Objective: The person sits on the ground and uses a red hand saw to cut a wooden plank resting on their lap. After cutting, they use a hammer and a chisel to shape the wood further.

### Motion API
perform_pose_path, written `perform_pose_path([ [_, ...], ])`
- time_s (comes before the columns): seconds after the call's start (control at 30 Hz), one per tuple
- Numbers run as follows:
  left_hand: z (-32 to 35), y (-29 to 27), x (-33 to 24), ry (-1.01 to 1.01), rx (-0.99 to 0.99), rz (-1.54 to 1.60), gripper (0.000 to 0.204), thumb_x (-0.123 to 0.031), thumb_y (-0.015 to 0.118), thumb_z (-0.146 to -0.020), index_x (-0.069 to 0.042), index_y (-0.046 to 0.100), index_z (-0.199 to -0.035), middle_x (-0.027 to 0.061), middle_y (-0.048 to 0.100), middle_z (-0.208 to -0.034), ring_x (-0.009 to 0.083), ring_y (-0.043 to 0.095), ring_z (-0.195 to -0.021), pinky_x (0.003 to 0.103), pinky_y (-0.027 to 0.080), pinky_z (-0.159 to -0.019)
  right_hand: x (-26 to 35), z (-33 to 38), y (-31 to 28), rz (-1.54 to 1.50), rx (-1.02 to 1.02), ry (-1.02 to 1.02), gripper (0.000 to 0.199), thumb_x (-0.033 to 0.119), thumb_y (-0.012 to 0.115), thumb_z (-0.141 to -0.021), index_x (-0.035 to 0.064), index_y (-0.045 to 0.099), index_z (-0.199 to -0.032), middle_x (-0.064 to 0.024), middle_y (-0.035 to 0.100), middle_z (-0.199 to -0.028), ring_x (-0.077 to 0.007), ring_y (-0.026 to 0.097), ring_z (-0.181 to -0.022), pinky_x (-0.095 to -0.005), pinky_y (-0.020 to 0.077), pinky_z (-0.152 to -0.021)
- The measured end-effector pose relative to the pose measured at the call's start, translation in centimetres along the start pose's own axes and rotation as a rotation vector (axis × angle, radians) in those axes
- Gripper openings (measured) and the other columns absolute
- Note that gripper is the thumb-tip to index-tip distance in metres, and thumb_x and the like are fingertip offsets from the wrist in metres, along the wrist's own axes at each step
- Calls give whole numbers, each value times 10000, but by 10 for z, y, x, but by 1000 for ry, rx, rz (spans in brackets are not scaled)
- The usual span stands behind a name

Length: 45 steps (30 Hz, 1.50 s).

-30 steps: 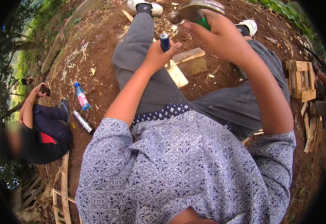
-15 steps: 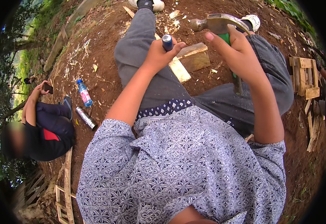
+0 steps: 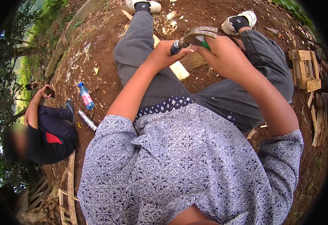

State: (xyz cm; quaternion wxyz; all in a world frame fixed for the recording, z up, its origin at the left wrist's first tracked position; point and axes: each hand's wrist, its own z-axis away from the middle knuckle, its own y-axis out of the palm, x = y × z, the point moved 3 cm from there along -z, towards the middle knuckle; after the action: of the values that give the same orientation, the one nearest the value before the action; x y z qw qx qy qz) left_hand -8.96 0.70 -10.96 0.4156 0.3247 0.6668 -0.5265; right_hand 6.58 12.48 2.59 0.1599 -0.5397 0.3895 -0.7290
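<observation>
My left hand (image 3: 161,56) is wrapped round the dark blue handle of a chisel (image 3: 175,47), its capped butt end pointing up; the blade is hidden below. A claw hammer (image 3: 198,34) with a green grip is in my closed right hand (image 3: 226,56). The hammer's striking face is at the top of the chisel handle, touching it or very near. Beneath my hands, between my legs, lie a wooden block (image 3: 194,62) and a pale strip of wood (image 3: 179,70), both partly covered.
Wood chips (image 3: 169,25) are scattered over the brown soil. To the left lie a plastic bottle (image 3: 86,96) and a silver flask (image 3: 87,120), near a seated person (image 3: 51,131) holding a phone. A wooden frame (image 3: 306,69) and loose slats (image 3: 316,125) are at the right.
The hammer has swung left and down from beside my right knee onto the chisel's end. My left hand keeps its grip, shifted slightly. My right foot shows more fully now.
</observation>
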Motion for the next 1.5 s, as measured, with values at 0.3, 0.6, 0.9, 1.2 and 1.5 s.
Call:
perform_pose_path([
  [0.3,-2,-7,9,-49,-33,-40,336,-312,809,-910,-36,652,-799,42,621,-651,116,540,-600,315,465,-578,11,-22,-6,-60,-316,-271,347,306,657,-977,-27,716,-1057,-241,694,-836,-392,706,-783,-492,544,-708],
  [0.6,-2,-11,17,17,-127,13,337,-287,807,-913,-42,627,-767,22,577,-630,111,503,-593,308,435,-556,20,-41,-7,-89,-328,-295,326,293,645,-972,-16,732,-1024,-244,694,-787,-398,709,-743,-472,553,-689],
  [0.9,-5,-6,17,-70,-95,61,345,-297,805,-913,-45,633,-752,-2,586,-628,102,503,-588,299,439,-564,31,-44,-9,-143,-256,-109,295,262,701,-938,-26,681,-999,-196,689,-725,-339,711,-664,-437,551,-614],
  [1.2,-5,-6,22,-73,-59,59,370,-299,803,-913,-40,610,-733,1,572,-607,95,494,-574,300,433,-552,10,-57,7,86,-18,-204,364,329,686,-967,3,655,-1128,-213,689,-822,-424,669,-774,-462,518,-720],
  [1.5,-2,-11,20,-187,-110,87,346,-315,798,-919,-45,652,-759,5,586,-615,99,509,-576,289,438,-552,29,-64,-18,-70,-127,-210,265,193,621,-951,-28,672,-1087,-305,695,-940,-477,680,-922,-499,550,-814],
])
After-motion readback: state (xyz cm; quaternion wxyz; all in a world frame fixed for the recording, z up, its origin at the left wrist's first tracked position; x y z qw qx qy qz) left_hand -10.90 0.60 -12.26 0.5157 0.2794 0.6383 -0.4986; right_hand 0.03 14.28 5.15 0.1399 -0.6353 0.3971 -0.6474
